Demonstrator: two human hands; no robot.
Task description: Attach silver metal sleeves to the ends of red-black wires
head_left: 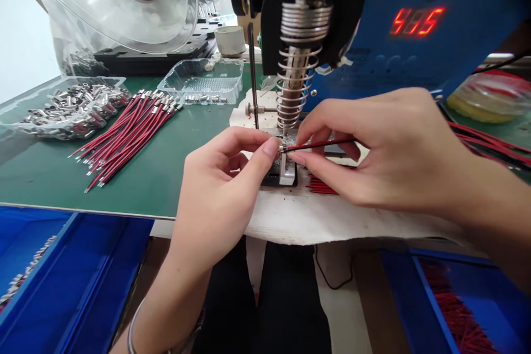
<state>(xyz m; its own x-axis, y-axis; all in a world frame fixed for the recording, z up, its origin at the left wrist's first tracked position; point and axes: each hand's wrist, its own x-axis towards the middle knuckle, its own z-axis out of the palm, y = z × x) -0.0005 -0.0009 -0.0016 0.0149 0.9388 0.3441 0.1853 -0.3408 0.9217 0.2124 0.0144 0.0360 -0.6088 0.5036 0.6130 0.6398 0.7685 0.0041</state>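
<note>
My right hand (385, 149) pinches a thin red and black wire (319, 145) and holds it level, its bare end pointing left. My left hand (224, 188) is closed in a pinch at that end, thumb and forefinger on a small metal piece I can barely make out. Both hands meet over a small metal fixture block (286, 168) that sits on a white cloth (332, 215). Right above them stands a coiled-spring soldering iron holder (296, 66).
A bundle of red wires with metal tips (124, 133) lies on the green mat (50, 177). Left of it is a pile of metal sleeves (70, 110); a clear plastic tray (203, 83) behind. A blue unit shows red digits (417, 21). Blue bins (74, 282) sit below.
</note>
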